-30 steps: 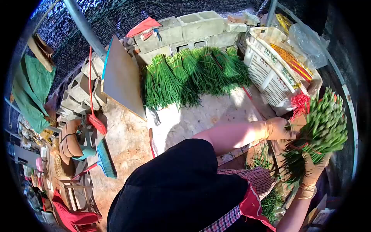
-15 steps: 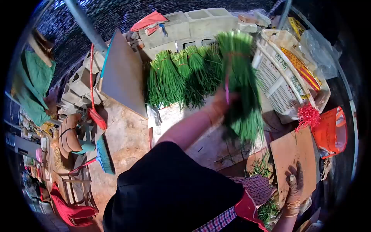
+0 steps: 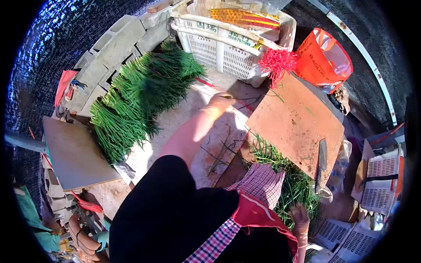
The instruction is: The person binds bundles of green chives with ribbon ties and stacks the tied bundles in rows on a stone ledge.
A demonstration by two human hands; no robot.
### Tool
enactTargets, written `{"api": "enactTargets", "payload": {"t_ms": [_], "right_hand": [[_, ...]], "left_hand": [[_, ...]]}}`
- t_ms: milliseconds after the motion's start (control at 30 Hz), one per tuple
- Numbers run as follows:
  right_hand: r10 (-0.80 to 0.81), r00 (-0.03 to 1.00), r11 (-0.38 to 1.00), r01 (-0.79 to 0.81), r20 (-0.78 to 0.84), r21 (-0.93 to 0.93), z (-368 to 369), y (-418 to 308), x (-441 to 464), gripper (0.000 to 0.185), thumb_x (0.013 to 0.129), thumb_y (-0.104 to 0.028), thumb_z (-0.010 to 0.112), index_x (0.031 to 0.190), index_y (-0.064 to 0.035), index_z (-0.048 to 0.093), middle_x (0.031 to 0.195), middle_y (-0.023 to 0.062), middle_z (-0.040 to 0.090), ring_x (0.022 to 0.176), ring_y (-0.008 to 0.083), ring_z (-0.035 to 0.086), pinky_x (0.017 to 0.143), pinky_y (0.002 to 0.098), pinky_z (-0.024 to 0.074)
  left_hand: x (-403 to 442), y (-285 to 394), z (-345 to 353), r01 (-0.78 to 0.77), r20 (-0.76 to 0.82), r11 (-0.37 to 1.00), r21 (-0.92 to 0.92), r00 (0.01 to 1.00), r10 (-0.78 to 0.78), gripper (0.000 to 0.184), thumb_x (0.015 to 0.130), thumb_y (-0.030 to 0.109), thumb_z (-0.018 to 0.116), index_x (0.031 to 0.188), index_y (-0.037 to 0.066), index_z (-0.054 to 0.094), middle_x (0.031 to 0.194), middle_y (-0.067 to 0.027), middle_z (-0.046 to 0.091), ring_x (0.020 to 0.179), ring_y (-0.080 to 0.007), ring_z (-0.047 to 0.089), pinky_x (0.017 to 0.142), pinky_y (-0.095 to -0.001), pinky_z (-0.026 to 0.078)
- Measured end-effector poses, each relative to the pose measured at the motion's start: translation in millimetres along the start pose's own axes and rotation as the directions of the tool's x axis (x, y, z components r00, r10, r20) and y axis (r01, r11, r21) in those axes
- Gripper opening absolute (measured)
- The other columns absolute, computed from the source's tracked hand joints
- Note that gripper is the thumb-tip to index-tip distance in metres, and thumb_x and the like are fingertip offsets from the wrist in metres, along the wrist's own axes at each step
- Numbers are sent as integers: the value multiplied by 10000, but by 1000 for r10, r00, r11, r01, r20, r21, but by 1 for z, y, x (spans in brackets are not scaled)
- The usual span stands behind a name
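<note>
My left hand point(image 3: 220, 101) is over the pale worktop point(image 3: 175, 127), its fingers curled in. A thin red strip point(image 3: 244, 105) shows beside it, but whether the fingers grip that strip is unclear. Bundles of garlic chives point(image 3: 144, 83) lie side by side in a row to the left. My right hand point(image 3: 300, 217), fingers apart, is low on the right, over or against loose garlic chives point(image 3: 302, 193) by my apron. Above it, a knife point(image 3: 322, 160) rests on a soiled brown board point(image 3: 294, 122).
White plastic crates point(image 3: 223, 52) stand behind the board, with a red string bundle point(image 3: 278, 65) and an orange-red bag point(image 3: 322, 61) beside them. Concrete blocks point(image 3: 116, 46) back the chive row. A grey panel point(image 3: 76, 153) leans at its left end. More crates point(image 3: 381, 179) are far right.
The garlic chive bundle has left my left hand, and the row looks fuller. My right hand has gone from the board to the loose chives, uncovering the knife. My view has turned right.
</note>
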State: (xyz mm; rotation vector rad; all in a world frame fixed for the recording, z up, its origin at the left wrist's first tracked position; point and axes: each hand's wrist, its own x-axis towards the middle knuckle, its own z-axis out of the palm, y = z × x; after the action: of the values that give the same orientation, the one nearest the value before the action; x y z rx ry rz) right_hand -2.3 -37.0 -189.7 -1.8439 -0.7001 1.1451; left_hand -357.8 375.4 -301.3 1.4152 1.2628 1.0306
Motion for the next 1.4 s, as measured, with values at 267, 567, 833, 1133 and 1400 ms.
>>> {"api": "enactTargets", "payload": {"t_ms": [267, 567, 833, 1133, 1400], "right_hand": [[226, 965, 909, -258, -132, -327, -48, 57, 9, 276, 841, -165, 609, 1075, -27, 563, 1035, 67, 612, 872, 210, 607, 710, 320, 507], [323, 935, 852, -354, -147, -385, -51, 67, 50, 335, 811, -147, 620, 1117, -34, 547, 1065, 84, 605, 881, 221, 609, 721, 318, 508], [236, 968, 875, -250, -87, -414, -45, 66, 66, 394, 784, -131, 629, 1155, -40, 532, 1093, 99, 598, 888, 230, 611, 731, 315, 509], [104, 994, 894, -108, -32, -435, -37, 57, 62, 464, 754, -112, 640, 1197, -47, 515, 1123, 116, 591, 897, 241, 613, 742, 313, 510], [-72, 997, 875, 58, -12, -481, -36, 41, 54, 530, 728, -96, 650, 1234, -53, 500, 1150, 132, 584, 905, 251, 614, 752, 310, 511]], "left_hand": [[126, -16, 162, 105, -33, 967, 233, 994, -101, 280, 734, 282, 619, 970, 142, 676, 966, -114, 652, 889, -261, 636, 782, -338, 480], [184, 6, 195, 274, -237, 912, 306, 949, -206, 377, 744, 395, 608, 952, 87, 672, 908, -120, 672, 833, -277, 633, 751, -361, 471], [173, 13, 169, 254, -133, 842, 475, 967, -216, 415, 789, 447, 508, 941, 105, 687, 1021, -138, 649, 966, -283, 623, 817, -398, 480], [146, -50, 165, 432, 407, 865, -256, 860, -309, 460, 830, 402, 548, 1073, 19, 622, 1040, -152, 647, 932, -271, 627, 836, -357, 477], [69, -5, 157, -296, 573, 623, 724, 761, -303, 332, 773, 355, 571, 922, 83, 690, 936, -120, 673, 847, -259, 643, 719, -369, 502]]}}
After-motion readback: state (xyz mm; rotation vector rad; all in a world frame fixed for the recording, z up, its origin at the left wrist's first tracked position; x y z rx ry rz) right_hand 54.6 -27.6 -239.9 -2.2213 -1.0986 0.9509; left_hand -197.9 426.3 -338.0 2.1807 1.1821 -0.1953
